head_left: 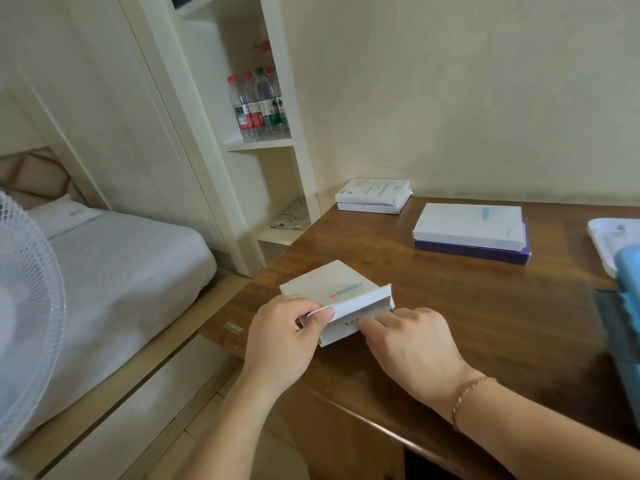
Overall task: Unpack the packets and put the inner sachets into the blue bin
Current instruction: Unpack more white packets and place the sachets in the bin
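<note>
A flat white packet (329, 284) lies near the left front corner of the brown desk (467, 306), its near end flap folded open. My left hand (282, 337) pinches the packet's near left corner and a thin white flap. The fingers of my right hand (412, 344) reach into the open end, touching a pale sachet (372, 312) just inside. At the right edge of the view, the blue bin (628, 299) is only partly visible.
Two white packets (372, 195) are stacked at the desk's back left. Another white packet (469, 225) rests on a purple box (474, 252). A white tray (611, 237) sits behind the bin. Left of the desk are a shelf with water bottles (258, 103), a bed and a fan (24, 289).
</note>
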A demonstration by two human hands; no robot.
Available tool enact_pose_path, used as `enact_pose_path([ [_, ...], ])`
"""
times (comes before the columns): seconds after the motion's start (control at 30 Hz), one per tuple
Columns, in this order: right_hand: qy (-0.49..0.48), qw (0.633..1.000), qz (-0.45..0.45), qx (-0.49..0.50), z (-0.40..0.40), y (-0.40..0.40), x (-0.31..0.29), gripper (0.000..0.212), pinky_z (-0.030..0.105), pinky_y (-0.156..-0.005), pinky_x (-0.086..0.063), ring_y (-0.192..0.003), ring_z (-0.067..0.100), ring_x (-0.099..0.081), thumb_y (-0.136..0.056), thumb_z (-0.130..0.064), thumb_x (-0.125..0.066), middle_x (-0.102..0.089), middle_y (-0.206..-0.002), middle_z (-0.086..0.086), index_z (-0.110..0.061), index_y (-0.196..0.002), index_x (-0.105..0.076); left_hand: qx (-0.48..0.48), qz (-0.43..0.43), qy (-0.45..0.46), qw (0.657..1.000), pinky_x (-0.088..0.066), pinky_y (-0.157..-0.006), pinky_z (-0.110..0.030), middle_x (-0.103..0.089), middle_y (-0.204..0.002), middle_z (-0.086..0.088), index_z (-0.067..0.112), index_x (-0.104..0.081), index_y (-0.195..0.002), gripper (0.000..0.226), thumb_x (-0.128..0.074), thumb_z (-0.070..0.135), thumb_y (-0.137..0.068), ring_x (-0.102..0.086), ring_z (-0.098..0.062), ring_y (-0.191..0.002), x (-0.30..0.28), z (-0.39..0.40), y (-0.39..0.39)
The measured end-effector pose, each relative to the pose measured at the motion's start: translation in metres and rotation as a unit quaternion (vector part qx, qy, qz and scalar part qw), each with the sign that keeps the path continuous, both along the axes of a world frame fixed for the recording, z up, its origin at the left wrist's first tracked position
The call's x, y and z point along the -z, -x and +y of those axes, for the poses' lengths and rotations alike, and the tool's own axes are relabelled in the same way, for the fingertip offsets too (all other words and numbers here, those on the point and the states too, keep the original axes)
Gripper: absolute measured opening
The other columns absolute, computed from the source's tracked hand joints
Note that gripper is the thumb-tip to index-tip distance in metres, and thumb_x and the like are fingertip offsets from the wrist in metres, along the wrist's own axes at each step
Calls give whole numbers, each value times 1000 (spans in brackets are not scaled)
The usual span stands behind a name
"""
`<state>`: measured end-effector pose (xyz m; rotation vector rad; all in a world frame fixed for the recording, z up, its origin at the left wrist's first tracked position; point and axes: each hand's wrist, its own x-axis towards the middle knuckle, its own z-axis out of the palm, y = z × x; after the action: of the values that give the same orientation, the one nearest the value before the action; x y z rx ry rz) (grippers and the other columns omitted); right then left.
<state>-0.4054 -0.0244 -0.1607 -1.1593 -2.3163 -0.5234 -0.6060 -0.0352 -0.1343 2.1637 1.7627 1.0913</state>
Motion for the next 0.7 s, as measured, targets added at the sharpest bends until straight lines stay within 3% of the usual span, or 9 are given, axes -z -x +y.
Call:
enact_pose_path([
  [0.1, -36, 999, 12, -13, -7, -7, 2, 22, 25, -40, -23, -42, 18, -41, -67, -16, -80, -52, -57, -3, -21, -63, -60, -2, 10, 10, 1000, -51, -60, -14, -71, -102, 12, 25, -75, -94, 46, -50, 60, -80, -62, -4, -96, 3, 0, 1],
  [0.27, -54, 998, 4, -10, -10, -15, 10, 26, 27, -38, -30, -46, 19, -45, -64, -16, -82, -55, -64, -3, -21, -61, -57, -4, 29, 14, 999, -55, -73, -17, -70, -102, 17, 27, -76, -96, 29, -61, 50, -85, -60, 1, -97, 4, -2, -5],
  [0.37, -48, 998, 7, -28, -16, -20, 7, 25, 27, -38, -33, -50, 19, -45, -66, -16, -81, -55, -66, -3, -21, -62, -57, -7, 58, 21, 998, -49, -77, -12, -68, -107, 18, 27, -75, -100, 22, -67, 43, -86, -58, 2, -99, 6, -2, -6],
  [0.47, -28, 998, 0, -62, -32, -28, -2, 13, 32, -41, -42, -66, 20, -53, -77, -20, -74, -60, -82, -1, -20, -72, -62, 4, 85, 57, 995, -41, -80, -5, -66, -117, 19, 30, -72, -109, 25, -67, 41, -88, -54, 4, -104, 8, -2, -4],
  [0.53, -22, 997, -4, -73, -44, -37, -10, 7, 33, -50, -49, -83, 24, -60, -81, -20, -71, -65, -96, -1, -21, -81, -64, 26, 103, 94, 990, -39, -84, -6, -61, -123, 23, 34, -68, -116, 33, -61, 51, -88, -49, 6, -110, 5, -5, -3],
  [0.6, -19, 997, 1, -76, -50, -45, -17, 8, 33, -56, -52, -92, 23, -64, -83, -18, -71, -68, -101, -2, -21, -85, -63, 76, 90, 127, 985, -43, -100, -18, -54, -131, 27, 36, -64, -123, 60, -43, 76, -82, -42, 9, -123, -1, -11, -2],
  [0.67, -20, 997, 26, -72, -50, -50, -25, 8, 33, -55, -51, -85, 21, -65, -85, -15, -68, -68, -92, -4, -21, -84, -62, 162, 39, 142, 976, -36, -111, -24, -48, -139, 29, 37, -59, -130, 84, -33, 91, -71, -34, 9, -134, -9, -20, -4],
  [0.7, -20, 996, 47, -67, -49, -51, -30, 8, 34, -53, -50, -78, 21, -64, -86, -14, -65, -67, -85, -4, -20, -82, -62, 196, 32, 136, 971, -33, -111, -21, -47, -140, 30, 37, -57, -131, 84, -39, 90, -68, -33, 9, -136, -13, -24, -7],
])
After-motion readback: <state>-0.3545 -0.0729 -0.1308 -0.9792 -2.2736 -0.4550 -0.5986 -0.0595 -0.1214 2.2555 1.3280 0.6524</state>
